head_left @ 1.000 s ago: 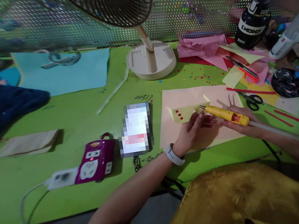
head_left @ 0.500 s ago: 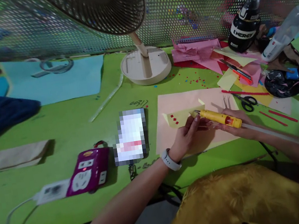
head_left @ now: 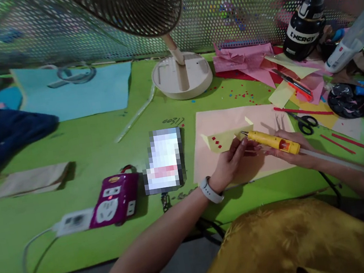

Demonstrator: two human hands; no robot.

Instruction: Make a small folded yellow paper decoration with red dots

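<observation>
Glue gun held at yellow paper; "ENERGY" read on bottle

"ENERGY" can be read on the pale band of the black bottle [head_left: 302, 32] at the back right; the smaller print beneath is blurred. The label of the clear bottle [head_left: 352, 40] beside it cannot be made out. Handwriting [head_left: 173, 122] is seen on the green table [head_left: 93, 136] above the phone [head_left: 163, 157], whose screen is pixelated; the marks cannot be read with certainty. A yellow badge is borne by the purple socket [head_left: 114, 199], its lettering too small to read.

The glue gun [head_left: 262, 139] is gripped by the right hand [head_left: 294, 158], fingers closed round its body, and the rear stick [head_left: 346, 164] is extended over the forearm. Its nozzle is held just beside the left hand's thumb. The yellow paper [head_left: 228, 138], marked with three red squares [head_left: 216, 142], is pinched near its right end by the left hand [head_left: 229, 163], over the pink sheet [head_left: 207, 169]. Whether the paper is touched by the nozzle cannot be told. Tweezers [head_left: 279, 121] and scissors [head_left: 308, 124] are seen near the right hand.
</observation>
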